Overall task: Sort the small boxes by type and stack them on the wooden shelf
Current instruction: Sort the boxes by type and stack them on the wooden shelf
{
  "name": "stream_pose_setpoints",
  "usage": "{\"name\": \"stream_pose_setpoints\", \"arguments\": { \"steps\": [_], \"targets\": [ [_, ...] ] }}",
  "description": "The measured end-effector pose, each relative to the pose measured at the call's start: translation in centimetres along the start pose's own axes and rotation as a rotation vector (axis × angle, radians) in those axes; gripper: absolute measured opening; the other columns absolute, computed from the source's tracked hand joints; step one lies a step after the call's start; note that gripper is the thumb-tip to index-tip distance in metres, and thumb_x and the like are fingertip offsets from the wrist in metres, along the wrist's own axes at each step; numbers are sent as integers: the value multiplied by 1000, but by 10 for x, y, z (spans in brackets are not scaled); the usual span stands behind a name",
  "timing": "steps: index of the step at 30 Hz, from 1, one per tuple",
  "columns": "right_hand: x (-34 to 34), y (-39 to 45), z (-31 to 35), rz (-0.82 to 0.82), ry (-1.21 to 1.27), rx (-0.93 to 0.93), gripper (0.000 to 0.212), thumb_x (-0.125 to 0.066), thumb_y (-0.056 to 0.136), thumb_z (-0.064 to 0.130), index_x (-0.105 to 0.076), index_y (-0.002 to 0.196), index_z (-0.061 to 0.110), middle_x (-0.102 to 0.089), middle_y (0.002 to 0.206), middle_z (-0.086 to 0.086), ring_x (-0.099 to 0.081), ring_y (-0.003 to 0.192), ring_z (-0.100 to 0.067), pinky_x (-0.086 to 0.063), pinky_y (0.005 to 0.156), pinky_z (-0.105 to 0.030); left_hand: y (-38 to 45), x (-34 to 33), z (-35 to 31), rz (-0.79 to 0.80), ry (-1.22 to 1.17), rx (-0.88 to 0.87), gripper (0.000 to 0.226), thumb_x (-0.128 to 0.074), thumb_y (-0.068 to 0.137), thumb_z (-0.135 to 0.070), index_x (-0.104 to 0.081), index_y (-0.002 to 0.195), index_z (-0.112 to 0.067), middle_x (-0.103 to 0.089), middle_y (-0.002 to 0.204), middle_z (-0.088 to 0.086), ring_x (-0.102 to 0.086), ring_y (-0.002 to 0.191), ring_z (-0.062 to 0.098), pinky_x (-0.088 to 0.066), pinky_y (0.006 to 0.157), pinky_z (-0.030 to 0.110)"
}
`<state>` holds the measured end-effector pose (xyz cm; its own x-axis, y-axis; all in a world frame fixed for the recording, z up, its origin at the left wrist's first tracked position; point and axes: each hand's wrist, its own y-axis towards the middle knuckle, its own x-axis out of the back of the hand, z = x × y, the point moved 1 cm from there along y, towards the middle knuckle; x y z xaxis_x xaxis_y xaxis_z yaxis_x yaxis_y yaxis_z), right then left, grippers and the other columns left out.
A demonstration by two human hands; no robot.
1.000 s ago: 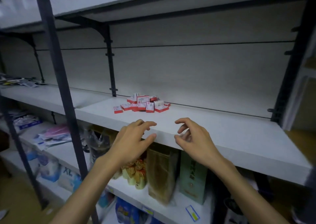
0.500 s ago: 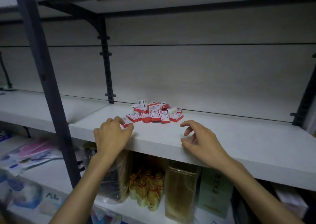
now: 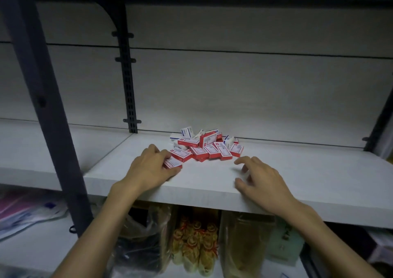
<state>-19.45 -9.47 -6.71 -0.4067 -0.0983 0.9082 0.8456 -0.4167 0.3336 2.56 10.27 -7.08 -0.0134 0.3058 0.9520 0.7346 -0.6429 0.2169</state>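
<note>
— While the heap of small red-and-white cardboard boxes [image 3: 207,146] sits toward the back of the pale wooden shelf board [image 3: 308,171], where is the loose one?

— That single red-and-white box [image 3: 172,163] lies flat just in front of the heap's left end, with the left hand [image 3: 150,168] curled over it, fingers on its far side and thumb at its near edge. Half a second ago those fingers only reached its corner; now they close around it.

— And the right hand [image 3: 260,182]?

— Half open, fingers spread and bent, holding nothing, resting on the board to the right of the heap and apart from it, much as before.

— Anything else differ?

— The view has drawn closer, so the heap and the dark metal upright [image 3: 44,99] at left look larger. Bagged goods [image 3: 196,250] show on the shelf below.
</note>
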Motion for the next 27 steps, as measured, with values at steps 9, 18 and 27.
{"name": "stream_pose_setpoints", "arguments": {
  "steps": [9, 18, 27],
  "targets": [
    [-12, 71, 17, 165, -18, -229, 52, -61, 92, 44, -49, 134, 16, -62, 129, -7, -56, 107, -23, -38, 81, -28, -11, 7, 16, -245, -568, 9, 27, -27, 105, -46, -43, 112, -26, -67, 87, -1, -65, 69, 11, -55, 59, 29],
    [-24, 91, 10, 131, -108, -292, 44, -44, 103, 44, -54, 133, 12, -63, 132, -14, -58, 115, -34, -44, 88, -34, -9, 14, 35, -15, -1092, 178, 35, -58, 99, -10, -50, 126, -29, -71, 102, 11, -76, 77, 19, -62, 76, 31],
    [-11, 59, -10, 90, 756, -537, 31, -70, 85, -2, -53, 111, -1, -71, 79, -18, -66, 57, -24, -63, 62, -43, -7, 11, 41, -48, -1077, 105, 37, -64, 94, -2, -60, 112, -34, -72, 105, 8, -76, 81, 18, -55, 67, 21]
  ]
}}
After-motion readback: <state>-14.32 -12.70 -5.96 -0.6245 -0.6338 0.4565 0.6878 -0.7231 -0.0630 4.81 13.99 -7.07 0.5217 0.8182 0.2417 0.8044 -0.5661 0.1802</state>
